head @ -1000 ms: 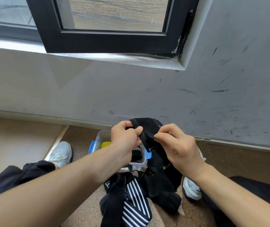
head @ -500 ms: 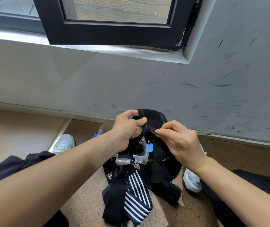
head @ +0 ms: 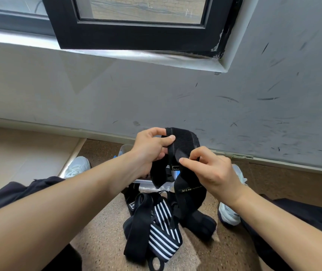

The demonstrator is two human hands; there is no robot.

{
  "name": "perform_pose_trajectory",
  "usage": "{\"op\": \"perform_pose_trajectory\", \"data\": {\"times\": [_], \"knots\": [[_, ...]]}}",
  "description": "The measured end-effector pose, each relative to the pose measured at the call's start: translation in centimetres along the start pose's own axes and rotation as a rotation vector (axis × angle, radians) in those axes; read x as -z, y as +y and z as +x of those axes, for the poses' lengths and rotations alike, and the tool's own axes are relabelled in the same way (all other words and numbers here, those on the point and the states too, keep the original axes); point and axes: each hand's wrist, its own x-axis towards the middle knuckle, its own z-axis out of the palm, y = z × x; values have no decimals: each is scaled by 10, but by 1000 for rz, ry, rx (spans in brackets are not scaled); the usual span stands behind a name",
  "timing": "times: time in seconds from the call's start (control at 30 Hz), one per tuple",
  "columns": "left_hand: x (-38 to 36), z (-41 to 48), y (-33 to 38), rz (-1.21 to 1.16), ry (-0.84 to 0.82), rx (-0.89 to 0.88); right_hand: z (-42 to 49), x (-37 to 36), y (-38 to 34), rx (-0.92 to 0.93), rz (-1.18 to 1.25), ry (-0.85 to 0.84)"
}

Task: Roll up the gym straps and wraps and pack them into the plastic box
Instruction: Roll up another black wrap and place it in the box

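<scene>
I see both hands raised in front of the grey wall (head: 234,118), working one black wrap (head: 183,139) between them. My left hand (head: 150,149) has its grip clenched on the wrap's upper left edge, thumb and forefinger pinching the fabric near the top of the curve. My right hand (head: 212,171) pinches the same wrap lower down and to the right, thumb pressed onto a folded flap. The wrap arches over between the two grips; one end hangs down on the left below the left hand, and a longer tail with pale lettering drops on the right, reaching the floor (head: 101,237).

The clear plastic box (head: 125,149) sits on the floor just beyond the hands, close to the wall, mostly hidden behind them; its near rim shows below the hanging wrap, and a bit of blue shows at its side. I cannot tell what lies inside.

Nearer to me, on the speckled brown floor, lies a loose heap: a black-and-white striped wrap (head: 164,231) with a plain black strap (head: 136,223) draped across its left side, touching it.

A white shoe (head: 78,167) is on the left, another white shoe (head: 228,214) on the right. A dark-framed window (head: 136,36) is above.
</scene>
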Motion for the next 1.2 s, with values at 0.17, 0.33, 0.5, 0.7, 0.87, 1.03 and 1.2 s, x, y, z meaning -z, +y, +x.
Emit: {"op": "perform_pose_trajectory", "data": {"times": [0.17,0.33,0.5,0.7,0.87,1.03,1.2], "knots": [[4,11,-2,-44,164,-25,-1,7,-19,131,10,29],[20,19,4,66,34,-156,3,8,-14,-323,344,100],[17,10,-10,120,-35,-191,11,4,-10,-769,660,161],[20,5,-13,69,-144,-149,17,3,-10,-1032,885,224],[20,3,-16,99,-190,-120,25,6,-7,-1027,879,251],[10,-4,-16,48,-207,-89,33,2,-12,-970,848,240],[6,-7,-14,-8,-217,-86,32,-3,-15,-964,816,245]]}}
